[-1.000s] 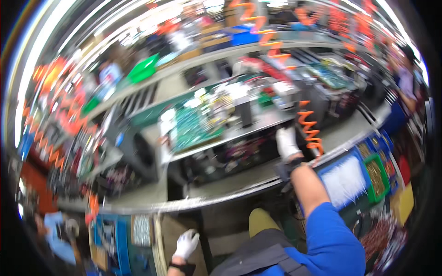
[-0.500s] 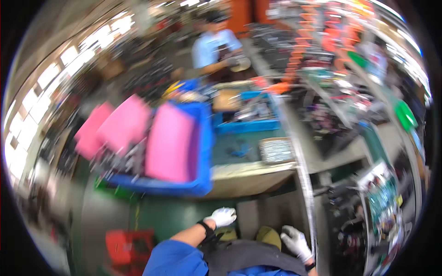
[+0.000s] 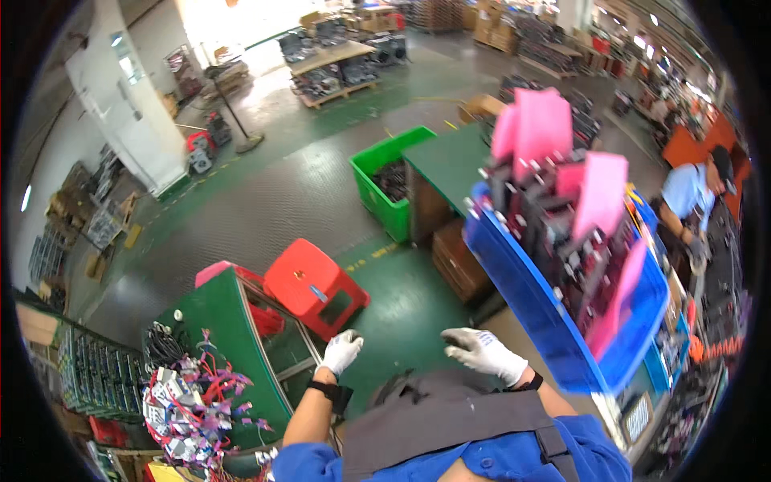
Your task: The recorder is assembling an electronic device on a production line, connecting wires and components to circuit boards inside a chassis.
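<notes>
My left hand [image 3: 344, 352], in a white work glove, hangs just in front of a red plastic stool [image 3: 303, 273] with nothing in it; its fingers look loosely apart. To the right, my right hand [image 3: 486, 353] is also gloved, its fingers stretched out and the thumb apart, holding nothing. It is nearest a large blue bin [image 3: 526, 293], which holds dark parts with cables and several pink sheets [image 3: 601, 193]. Left of my left arm, a tangle of white connectors with red and purple wires [image 3: 189, 410] lies on a green-topped table [image 3: 233, 329].
A green bin [image 3: 385, 209] of dark pieces stands ahead, beside a green-topped bench [image 3: 450, 165]. A co-worker [image 3: 689, 197] in light blue works at the far right. A white pillar [image 3: 120, 96] rises at far left. A loaded wooden table [image 3: 333, 60] stands farther back.
My view has swung left, bringing the red stool, wire-covered table and open floor into sight. The blue bin now appears to my right. Both hands are raised in front of me, still without anything held.
</notes>
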The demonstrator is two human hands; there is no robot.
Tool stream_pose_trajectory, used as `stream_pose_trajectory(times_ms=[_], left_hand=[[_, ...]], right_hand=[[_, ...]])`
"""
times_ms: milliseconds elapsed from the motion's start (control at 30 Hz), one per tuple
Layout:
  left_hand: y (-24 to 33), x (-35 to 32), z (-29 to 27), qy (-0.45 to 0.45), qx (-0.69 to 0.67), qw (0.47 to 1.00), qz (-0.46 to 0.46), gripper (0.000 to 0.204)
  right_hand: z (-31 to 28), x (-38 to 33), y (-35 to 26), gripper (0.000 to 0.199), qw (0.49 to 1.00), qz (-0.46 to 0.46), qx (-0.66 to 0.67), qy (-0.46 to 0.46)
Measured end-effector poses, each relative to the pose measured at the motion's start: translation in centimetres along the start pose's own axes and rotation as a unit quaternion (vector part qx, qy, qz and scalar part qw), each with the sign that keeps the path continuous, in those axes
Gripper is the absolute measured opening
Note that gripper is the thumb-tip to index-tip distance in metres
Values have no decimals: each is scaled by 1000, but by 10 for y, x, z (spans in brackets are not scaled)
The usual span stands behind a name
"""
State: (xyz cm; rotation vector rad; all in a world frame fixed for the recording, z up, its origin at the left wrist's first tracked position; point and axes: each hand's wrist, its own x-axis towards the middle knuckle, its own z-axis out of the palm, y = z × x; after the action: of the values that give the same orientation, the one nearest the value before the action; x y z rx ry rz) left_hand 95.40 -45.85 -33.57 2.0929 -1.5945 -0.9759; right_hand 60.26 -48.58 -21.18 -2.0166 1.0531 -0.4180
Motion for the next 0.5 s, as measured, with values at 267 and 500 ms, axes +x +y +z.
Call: stream_pose_trajectory(times_ms=[267,500], left_hand=[[-149,145,-89,177,21,982,-64,34],[-364,218,-223,134,488,833,224,40]], right_hand=[[8,356,6,47,984,-136,-18,-113],[-8,623,-58,32,939,-259,58,-218]])
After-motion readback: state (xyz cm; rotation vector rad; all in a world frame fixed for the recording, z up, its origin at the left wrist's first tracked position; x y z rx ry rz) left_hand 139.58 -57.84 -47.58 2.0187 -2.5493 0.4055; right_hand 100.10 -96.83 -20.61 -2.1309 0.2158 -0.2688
